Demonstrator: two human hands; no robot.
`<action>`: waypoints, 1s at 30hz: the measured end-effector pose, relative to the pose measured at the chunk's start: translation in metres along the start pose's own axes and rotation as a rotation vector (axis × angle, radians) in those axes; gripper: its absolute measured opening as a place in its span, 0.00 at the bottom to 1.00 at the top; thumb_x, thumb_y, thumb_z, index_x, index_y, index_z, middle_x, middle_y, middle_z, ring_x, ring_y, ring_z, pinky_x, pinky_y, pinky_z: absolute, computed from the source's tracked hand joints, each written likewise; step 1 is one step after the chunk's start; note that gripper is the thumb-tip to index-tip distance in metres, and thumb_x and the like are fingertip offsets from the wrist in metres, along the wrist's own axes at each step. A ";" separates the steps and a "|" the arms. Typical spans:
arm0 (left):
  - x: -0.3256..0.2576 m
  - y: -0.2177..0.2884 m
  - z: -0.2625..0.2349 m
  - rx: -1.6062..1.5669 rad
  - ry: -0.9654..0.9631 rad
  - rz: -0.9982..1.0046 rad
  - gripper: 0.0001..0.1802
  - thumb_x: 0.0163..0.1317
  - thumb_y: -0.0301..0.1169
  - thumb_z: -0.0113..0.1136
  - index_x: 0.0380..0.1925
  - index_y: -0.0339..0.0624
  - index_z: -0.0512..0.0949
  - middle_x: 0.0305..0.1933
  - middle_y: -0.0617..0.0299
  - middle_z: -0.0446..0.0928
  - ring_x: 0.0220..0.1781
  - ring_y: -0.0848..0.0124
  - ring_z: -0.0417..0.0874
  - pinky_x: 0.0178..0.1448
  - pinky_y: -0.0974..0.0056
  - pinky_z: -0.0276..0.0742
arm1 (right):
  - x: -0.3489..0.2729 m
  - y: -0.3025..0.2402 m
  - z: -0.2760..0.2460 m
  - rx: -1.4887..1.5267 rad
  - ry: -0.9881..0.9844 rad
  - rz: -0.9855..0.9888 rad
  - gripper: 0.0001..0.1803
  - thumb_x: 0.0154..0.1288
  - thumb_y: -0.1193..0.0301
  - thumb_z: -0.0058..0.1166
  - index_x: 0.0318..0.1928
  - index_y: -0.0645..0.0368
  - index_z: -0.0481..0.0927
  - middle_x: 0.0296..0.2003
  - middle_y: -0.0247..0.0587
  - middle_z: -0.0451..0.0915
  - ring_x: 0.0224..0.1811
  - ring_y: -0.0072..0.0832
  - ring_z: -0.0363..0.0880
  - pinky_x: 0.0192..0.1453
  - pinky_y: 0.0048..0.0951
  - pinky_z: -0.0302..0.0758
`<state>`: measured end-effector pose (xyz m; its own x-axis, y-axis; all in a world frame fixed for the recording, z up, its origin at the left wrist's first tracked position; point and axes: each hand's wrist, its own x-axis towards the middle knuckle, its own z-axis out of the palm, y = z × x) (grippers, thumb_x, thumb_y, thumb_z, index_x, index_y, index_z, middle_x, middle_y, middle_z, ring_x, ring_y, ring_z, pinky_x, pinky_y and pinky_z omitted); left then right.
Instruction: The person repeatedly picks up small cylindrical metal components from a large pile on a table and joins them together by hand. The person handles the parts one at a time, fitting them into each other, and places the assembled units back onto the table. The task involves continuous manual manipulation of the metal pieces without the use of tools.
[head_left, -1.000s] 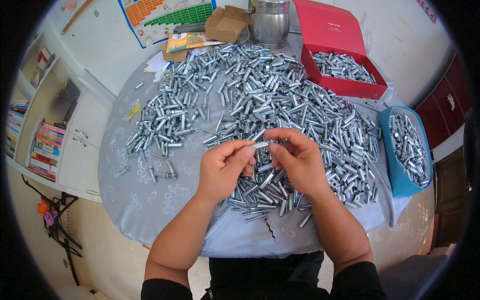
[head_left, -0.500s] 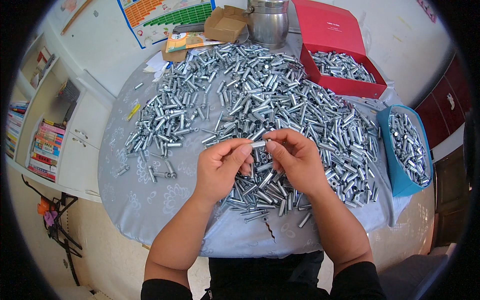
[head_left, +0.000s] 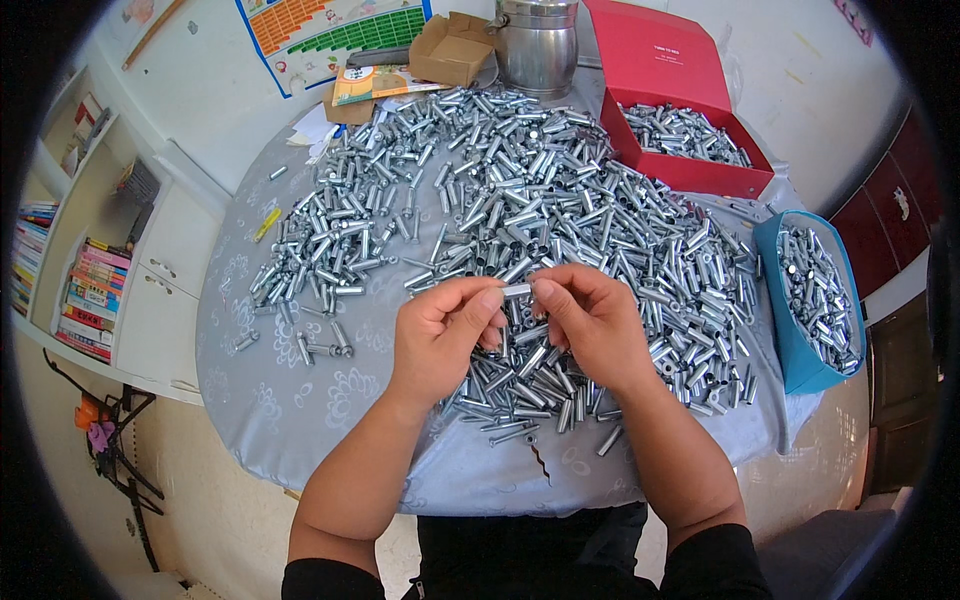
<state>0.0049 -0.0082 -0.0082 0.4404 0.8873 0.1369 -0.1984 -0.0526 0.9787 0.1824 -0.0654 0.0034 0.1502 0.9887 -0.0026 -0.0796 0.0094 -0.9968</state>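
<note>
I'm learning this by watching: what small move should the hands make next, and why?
Probably a gentle push or twist by the right hand while the left holds steady: the left hand pinches one end of a small silvery cylinder, and the right thumb and forefinger are at its other end. Whether anything is seated there is hidden.

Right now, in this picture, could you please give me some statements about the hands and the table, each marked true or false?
1. The left hand and right hand hold one metal cylinder between them. True.
2. The red box is closed. False: the red box has its lid up.
3. The teal bin contains metal parts. True.
4. The yellow item lies beside the teal bin. False: the yellow item lies on the table's left side.
</note>
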 end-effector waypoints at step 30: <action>0.003 -0.001 0.001 -0.003 0.012 -0.005 0.13 0.66 0.31 0.59 0.45 0.34 0.79 0.30 0.64 0.79 0.24 0.82 0.75 0.29 0.77 0.71 | 0.000 0.007 0.004 -0.161 0.105 -0.271 0.22 0.58 0.80 0.62 0.54 0.56 0.78 0.36 0.32 0.75 0.24 0.13 0.69 0.26 0.16 0.68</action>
<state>0.0076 -0.0056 -0.0083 0.4307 0.8930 0.1304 -0.1991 -0.0469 0.9789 0.1778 -0.0649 -0.0030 0.2457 0.9326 0.2644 0.1323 0.2379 -0.9622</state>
